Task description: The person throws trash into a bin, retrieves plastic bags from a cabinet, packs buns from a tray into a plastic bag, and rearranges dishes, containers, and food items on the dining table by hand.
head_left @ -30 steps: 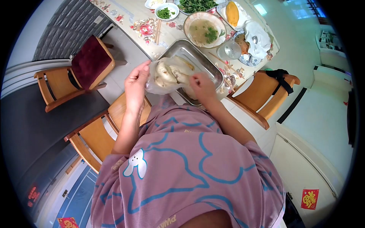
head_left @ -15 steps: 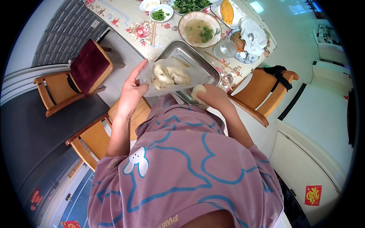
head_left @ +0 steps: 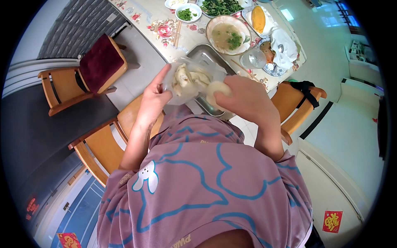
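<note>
My left hand (head_left: 156, 95) grips the left edge of a clear plastic bag (head_left: 182, 96) with pale, browned food pieces (head_left: 186, 78) inside. A round, pale piece of food (head_left: 218, 93) is pinched in my right hand (head_left: 244, 97) at the bag's right side. Whether that piece is inside the bag's mouth I cannot tell. Beneath both, a metal tray (head_left: 211, 108) lies at the near edge of the table, partly covered by the bag and my right hand.
Beyond the tray stand a bowl of soup (head_left: 225, 35), a glass (head_left: 253, 59), a plate with a white cloth (head_left: 284, 51), a dish of chopped greens (head_left: 188, 13) and chopsticks (head_left: 178, 34). Wooden chairs (head_left: 295, 103) stand around the table (head_left: 153, 20).
My right hand has come up with the round piece, first over the tray and now against the bag. The bag has tilted, and the pieces inside have shifted.
</note>
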The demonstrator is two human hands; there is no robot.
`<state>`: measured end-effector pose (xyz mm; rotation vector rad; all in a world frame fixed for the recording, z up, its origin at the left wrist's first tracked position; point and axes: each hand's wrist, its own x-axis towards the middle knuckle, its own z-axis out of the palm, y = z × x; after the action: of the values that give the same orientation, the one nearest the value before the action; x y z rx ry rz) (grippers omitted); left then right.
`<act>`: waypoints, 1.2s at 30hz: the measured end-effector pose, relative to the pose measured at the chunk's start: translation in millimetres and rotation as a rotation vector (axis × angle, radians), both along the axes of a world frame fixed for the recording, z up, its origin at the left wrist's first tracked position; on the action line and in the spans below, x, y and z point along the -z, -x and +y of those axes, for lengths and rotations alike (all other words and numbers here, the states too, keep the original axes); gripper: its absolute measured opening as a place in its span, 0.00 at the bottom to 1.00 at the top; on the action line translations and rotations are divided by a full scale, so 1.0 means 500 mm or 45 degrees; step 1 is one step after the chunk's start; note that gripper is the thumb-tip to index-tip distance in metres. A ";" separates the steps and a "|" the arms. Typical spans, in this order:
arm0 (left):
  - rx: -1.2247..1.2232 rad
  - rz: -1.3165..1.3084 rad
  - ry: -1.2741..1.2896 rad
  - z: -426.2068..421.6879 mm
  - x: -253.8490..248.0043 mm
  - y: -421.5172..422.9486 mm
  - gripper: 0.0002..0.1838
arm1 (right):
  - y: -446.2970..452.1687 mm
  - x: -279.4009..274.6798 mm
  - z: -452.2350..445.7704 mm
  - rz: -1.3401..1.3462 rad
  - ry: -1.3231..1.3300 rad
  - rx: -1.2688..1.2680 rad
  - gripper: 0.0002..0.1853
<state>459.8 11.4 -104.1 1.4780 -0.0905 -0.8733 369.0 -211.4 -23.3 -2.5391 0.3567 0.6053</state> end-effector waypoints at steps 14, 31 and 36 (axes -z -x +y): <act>-0.107 0.069 0.135 0.012 0.003 -0.008 0.38 | -0.032 0.273 0.111 -0.538 -0.030 -0.186 0.24; 0.220 0.350 0.331 -0.045 -0.063 0.077 0.36 | 0.137 0.193 -0.153 -0.546 -0.824 1.248 0.09; 0.850 0.085 -0.362 -0.074 0.036 0.105 0.39 | 0.175 0.252 -0.231 -0.060 -0.393 0.863 0.09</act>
<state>407.4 -25.8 -122.1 1.7081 -0.4440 -1.5195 281.7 -326.6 -149.2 -1.9592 0.9684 0.3022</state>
